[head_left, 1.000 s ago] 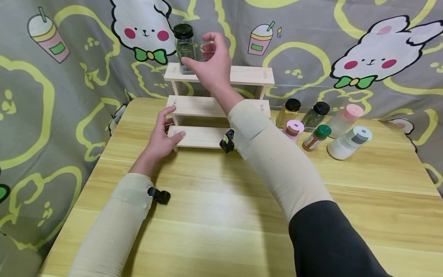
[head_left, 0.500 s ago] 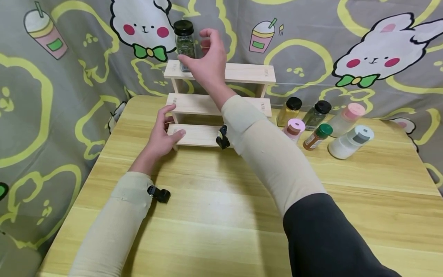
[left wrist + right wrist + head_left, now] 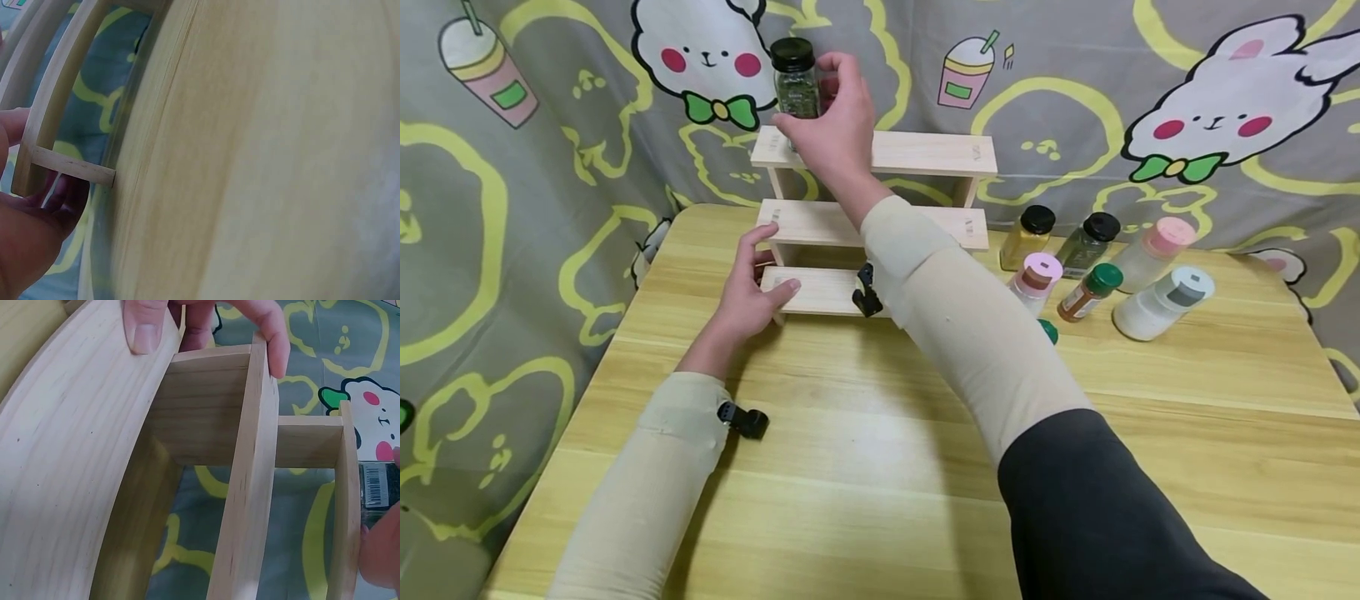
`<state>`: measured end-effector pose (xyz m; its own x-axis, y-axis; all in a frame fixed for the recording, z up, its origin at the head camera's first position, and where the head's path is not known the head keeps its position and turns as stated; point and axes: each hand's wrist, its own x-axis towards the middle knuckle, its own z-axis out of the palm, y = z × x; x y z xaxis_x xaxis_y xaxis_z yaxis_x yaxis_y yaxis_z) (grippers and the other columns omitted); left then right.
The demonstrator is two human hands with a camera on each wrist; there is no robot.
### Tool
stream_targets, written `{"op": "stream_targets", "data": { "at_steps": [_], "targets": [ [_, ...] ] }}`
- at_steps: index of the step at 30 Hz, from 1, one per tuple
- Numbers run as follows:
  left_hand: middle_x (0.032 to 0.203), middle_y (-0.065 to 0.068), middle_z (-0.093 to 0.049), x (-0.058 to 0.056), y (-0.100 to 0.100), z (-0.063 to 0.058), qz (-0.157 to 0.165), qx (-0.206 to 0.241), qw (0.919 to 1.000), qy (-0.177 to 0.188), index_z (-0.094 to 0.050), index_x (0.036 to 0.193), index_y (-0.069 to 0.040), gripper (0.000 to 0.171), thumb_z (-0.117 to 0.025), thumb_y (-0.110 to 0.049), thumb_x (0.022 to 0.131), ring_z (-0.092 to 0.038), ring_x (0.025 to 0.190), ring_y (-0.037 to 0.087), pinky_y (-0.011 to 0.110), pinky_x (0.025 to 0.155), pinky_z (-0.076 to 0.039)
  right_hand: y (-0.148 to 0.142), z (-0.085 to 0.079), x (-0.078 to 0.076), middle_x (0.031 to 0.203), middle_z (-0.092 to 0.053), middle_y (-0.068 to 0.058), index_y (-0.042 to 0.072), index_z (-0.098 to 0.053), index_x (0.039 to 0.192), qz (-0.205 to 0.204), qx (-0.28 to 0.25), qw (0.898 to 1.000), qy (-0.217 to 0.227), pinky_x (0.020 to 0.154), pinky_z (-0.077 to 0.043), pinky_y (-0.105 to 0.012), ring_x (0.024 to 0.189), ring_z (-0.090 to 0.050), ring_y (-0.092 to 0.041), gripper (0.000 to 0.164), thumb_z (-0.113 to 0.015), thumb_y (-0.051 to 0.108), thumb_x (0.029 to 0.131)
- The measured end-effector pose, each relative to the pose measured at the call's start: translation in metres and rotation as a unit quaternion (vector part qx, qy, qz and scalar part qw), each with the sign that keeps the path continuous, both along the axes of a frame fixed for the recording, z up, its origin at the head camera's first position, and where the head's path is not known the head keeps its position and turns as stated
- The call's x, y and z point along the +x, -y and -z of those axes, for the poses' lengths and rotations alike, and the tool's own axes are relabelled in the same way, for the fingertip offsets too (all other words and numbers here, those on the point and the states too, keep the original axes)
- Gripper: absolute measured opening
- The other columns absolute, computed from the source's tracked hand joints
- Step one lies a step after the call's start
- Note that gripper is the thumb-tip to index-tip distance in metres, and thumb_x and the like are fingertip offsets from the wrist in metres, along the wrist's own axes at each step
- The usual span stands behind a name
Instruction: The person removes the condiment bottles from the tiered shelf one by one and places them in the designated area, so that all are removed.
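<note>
A three-tier wooden shelf (image 3: pixel 925 154) stands at the back of the table. On the left end of its top tier is a glass spice jar (image 3: pixel 795 87) with a black lid and green contents; its barcode side appears at the right edge of the right wrist view. My right hand (image 3: pixel 838 125) holds this jar, thumb across its lower front and fingers at its right side and behind. My left hand (image 3: pixel 748 292) grips the shelf's left end, its thumb (image 3: pixel 145 331) on the bottom tier and a finger at the middle tier's edge.
Right of the shelf stand a yellow-filled jar (image 3: pixel 1026 237), a black-lidded jar (image 3: pixel 1088 244), pink-capped bottles (image 3: pixel 1153 252) (image 3: pixel 1036 277), a green-capped jar (image 3: pixel 1090 292) and a grey-capped white bottle (image 3: pixel 1161 304). Another green cap (image 3: pixel 1048 331) shows beside the right sleeve. A patterned curtain (image 3: pixel 1052 50) hangs behind.
My right hand has moved left and its fingers have closed in on the jar, which stays at the shelf's left end. The left hand keeps its place. A green cap has emerged beside the right sleeve.
</note>
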<state>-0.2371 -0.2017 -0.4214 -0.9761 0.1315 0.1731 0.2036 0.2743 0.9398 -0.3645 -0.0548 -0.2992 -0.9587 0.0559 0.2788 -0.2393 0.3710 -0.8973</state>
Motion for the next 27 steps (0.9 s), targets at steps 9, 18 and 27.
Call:
{"op": "stream_targets", "data": {
  "at_steps": [9, 18, 27],
  "targets": [
    [0.134, 0.03, -0.039, 0.002, -0.001, -0.003, 0.001, 0.003, 1.0, 0.001, -0.026, 0.152, -0.011, 0.074, -0.062, 0.011, 0.092, -0.043, 0.125, 0.04, 0.045, 0.094, -0.04, -0.003, -0.006, -0.001, 0.123, -0.055, 0.006, 0.021, -0.047, 0.134, -0.012, -0.012, 1.0, 0.017, 0.085, -0.038, -0.011, 0.107, -0.052, -0.006, 0.074, -0.09, 0.021, 0.075],
    [0.134, 0.032, -0.038, 0.002, -0.001, -0.004, -0.002, 0.0, 1.0, 0.002, -0.026, 0.152, -0.011, 0.073, -0.062, 0.011, 0.092, -0.042, 0.125, 0.041, 0.046, 0.094, -0.039, -0.004, -0.011, 0.002, 0.12, -0.057, 0.006, 0.021, -0.049, 0.132, -0.014, -0.023, 0.999, 0.021, 0.084, -0.04, -0.013, 0.104, -0.054, -0.007, 0.074, -0.092, 0.02, 0.072],
    [0.133, 0.034, -0.039, 0.004, -0.002, -0.007, -0.002, -0.001, 1.0, -0.004, -0.026, 0.151, -0.008, 0.073, -0.062, 0.012, 0.091, -0.042, 0.125, 0.043, 0.044, 0.094, -0.038, -0.005, -0.019, 0.016, 0.119, -0.058, 0.005, 0.02, -0.05, 0.129, -0.025, -0.041, 0.999, 0.003, 0.085, -0.041, -0.013, 0.104, -0.056, -0.007, 0.073, -0.093, 0.019, 0.071]
  ]
}}
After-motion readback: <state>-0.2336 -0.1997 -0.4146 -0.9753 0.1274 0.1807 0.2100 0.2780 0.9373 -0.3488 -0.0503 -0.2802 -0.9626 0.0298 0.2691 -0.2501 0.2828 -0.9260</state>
